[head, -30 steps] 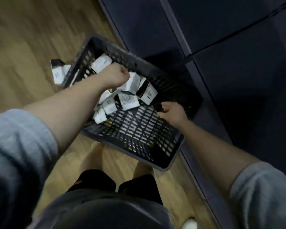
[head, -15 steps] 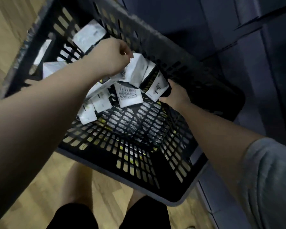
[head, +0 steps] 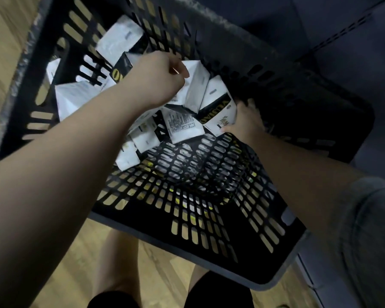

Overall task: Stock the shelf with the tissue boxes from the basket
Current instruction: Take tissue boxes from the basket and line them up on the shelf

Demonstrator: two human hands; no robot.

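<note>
We see the left hand (head: 156, 78) curled, pinching a white pack (head: 196, 85), while the right hand (head: 246, 121) grips a black-and-white pack (head: 218, 107) beside it. Both sit in the pile of packs (head: 142, 134) at the far end of the black basket (head: 209, 230). It rests on the wood floor (head: 80, 263), hard against the dark shelf (head: 353, 52).

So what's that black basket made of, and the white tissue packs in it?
The basket looks like hard moulded plastic, matt black: its walls and floor are a stiff grid of slots, with a grey rim. The tissue packs look wrapped in thin soft film or paper, white with black and gold print; the one in the left hand creases, so it is probably not stiff card.
</note>
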